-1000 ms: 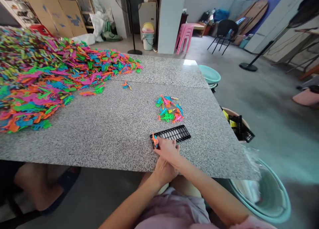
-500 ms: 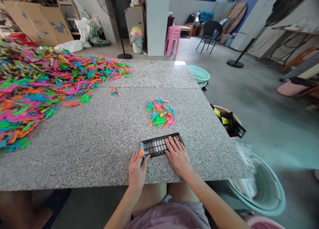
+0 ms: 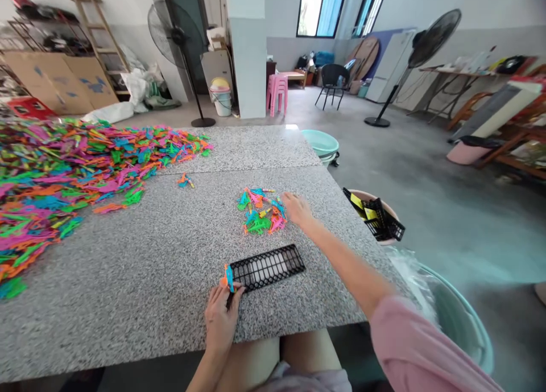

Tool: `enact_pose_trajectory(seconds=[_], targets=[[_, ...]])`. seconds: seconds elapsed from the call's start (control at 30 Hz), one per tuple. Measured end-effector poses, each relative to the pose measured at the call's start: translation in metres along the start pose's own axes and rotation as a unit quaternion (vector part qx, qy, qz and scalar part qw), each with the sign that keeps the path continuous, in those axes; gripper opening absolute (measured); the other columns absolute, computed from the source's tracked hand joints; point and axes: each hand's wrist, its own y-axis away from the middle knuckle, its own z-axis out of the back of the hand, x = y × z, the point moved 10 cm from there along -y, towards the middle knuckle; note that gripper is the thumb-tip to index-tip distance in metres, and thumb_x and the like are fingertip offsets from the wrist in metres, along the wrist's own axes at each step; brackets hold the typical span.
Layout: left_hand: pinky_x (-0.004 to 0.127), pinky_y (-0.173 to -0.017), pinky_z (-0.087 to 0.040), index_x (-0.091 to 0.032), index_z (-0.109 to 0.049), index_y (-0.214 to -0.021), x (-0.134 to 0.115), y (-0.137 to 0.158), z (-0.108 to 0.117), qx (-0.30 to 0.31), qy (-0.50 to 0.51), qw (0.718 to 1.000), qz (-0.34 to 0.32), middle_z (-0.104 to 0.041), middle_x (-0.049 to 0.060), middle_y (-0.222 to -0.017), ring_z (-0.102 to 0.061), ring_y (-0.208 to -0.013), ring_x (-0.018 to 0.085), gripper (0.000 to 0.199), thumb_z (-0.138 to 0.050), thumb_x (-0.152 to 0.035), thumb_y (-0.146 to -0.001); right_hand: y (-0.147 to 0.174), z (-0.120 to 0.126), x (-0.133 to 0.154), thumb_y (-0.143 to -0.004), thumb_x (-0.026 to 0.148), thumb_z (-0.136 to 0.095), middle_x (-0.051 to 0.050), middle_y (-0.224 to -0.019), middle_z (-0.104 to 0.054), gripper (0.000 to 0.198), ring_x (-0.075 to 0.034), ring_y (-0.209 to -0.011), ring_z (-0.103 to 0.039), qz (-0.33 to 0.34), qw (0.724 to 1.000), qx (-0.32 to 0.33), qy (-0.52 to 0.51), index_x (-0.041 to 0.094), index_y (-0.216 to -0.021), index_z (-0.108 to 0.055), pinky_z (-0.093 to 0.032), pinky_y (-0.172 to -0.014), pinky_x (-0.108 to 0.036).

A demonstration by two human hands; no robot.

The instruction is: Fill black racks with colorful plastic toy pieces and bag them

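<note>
A shallow black plastic lattice basket (image 3: 268,268) lies near the front edge of the granite table. At its left end, my left hand (image 3: 222,309) pinches a small orange-and-blue plastic toy piece (image 3: 229,277) against the rim. My right hand (image 3: 297,209) is stretched out to the right edge of a small heap of bright plastic pieces (image 3: 259,224), fingers extended and slightly blurred. Whether its fingertips touch a piece is hard to see. The heap mixes green, pink, blue and orange pieces.
A big pile of similar pieces (image 3: 85,170) covers the table's left side, with one loose piece (image 3: 185,180) beside it. Off the right edge stand a tub of black baskets (image 3: 384,224), a large green basin (image 3: 463,318) and a turquoise basin (image 3: 322,141).
My right hand has left the basket's right end and reached forward to the small heap. My left hand stays at the basket's left end with the toy piece. The view has tilted up.
</note>
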Motion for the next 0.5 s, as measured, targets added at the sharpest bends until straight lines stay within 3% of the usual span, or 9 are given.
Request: enact_pose_trajectory(seconds=[0.07, 0.17, 0.3, 0.37, 0.43, 0.5], targets=[[0.035, -0.072, -0.058, -0.021, -0.067, -0.089, 0.0, 0.001, 0.0, 0.002, 0.005, 1.0, 0.002, -0.073, 0.004, -0.084, -0.07, -0.078, 0.022, 0.021, -0.053, -0.035, -0.095, -0.03, -0.004, 0.0, -0.091, 0.006, -0.048, -0.01, -0.118, -0.064, 0.025, -0.019, -0.109, -0.059, 0.052, 0.998, 0.024, -0.012, 0.016, -0.108, -0.063, -0.042, -0.092, -0.029], [0.034, -0.074, -0.058, -0.021, -0.067, -0.089, 0.0, 0.001, -0.002, 0.012, 0.008, 1.0, 0.004, -0.074, 0.005, -0.084, -0.07, -0.079, 0.021, 0.02, -0.052, -0.032, -0.096, -0.037, -0.016, -0.006, -0.087, 0.004, -0.054, -0.006, -0.1, -0.067, 0.017, -0.015, -0.101, -0.061, 0.09, 0.995, 0.033, -0.034, 0.017, -0.092, -0.064, -0.043, -0.089, -0.024], [0.035, -0.076, -0.058, -0.021, -0.067, -0.088, 0.0, -0.002, -0.004, 0.013, 0.008, 1.0, 0.017, -0.074, 0.005, -0.084, -0.07, -0.079, 0.021, 0.02, -0.052, -0.033, -0.095, 0.003, -0.029, -0.035, -0.09, 0.01, -0.045, -0.007, -0.097, -0.065, 0.018, -0.016, -0.091, -0.061, 0.051, 0.997, 0.003, -0.065, 0.014, -0.095, -0.061, -0.045, -0.082, -0.026], [0.036, -0.078, -0.057, -0.021, -0.067, -0.087, 0.002, -0.002, -0.005, 0.019, 0.012, 0.999, 0.027, -0.073, 0.005, -0.084, -0.07, -0.078, 0.021, 0.02, -0.053, -0.033, -0.095, 0.03, -0.035, -0.044, -0.092, 0.02, -0.041, -0.004, -0.084, -0.063, 0.019, -0.016, -0.076, -0.06, 0.0, 0.989, -0.015, -0.148, 0.014, -0.092, -0.059, -0.046, -0.071, -0.026], [0.037, -0.081, -0.056, -0.021, -0.066, -0.088, 0.004, 0.0, -0.007, 0.031, 0.015, 0.999, 0.037, -0.073, 0.005, -0.085, -0.069, -0.079, 0.021, 0.018, -0.053, -0.032, -0.095, 0.056, -0.046, -0.037, -0.092, 0.035, -0.043, 0.001, -0.068, -0.056, 0.024, -0.013, -0.061, -0.054, -0.041, 0.95, -0.016, -0.308, 0.017, -0.083, -0.056, -0.044, -0.059, -0.024], [0.037, -0.083, -0.055, -0.021, -0.066, -0.092, 0.005, 0.004, -0.008, 0.047, 0.013, 0.998, 0.047, -0.073, 0.005, -0.088, -0.068, -0.084, 0.022, 0.016, -0.054, -0.03, -0.094, 0.076, -0.058, -0.011, -0.086, 0.047, -0.049, 0.004, -0.062, -0.051, 0.03, -0.012, -0.055, -0.05, -0.053, 0.886, 0.002, -0.46, 0.019, -0.078, -0.053, -0.042, -0.054, -0.023]])
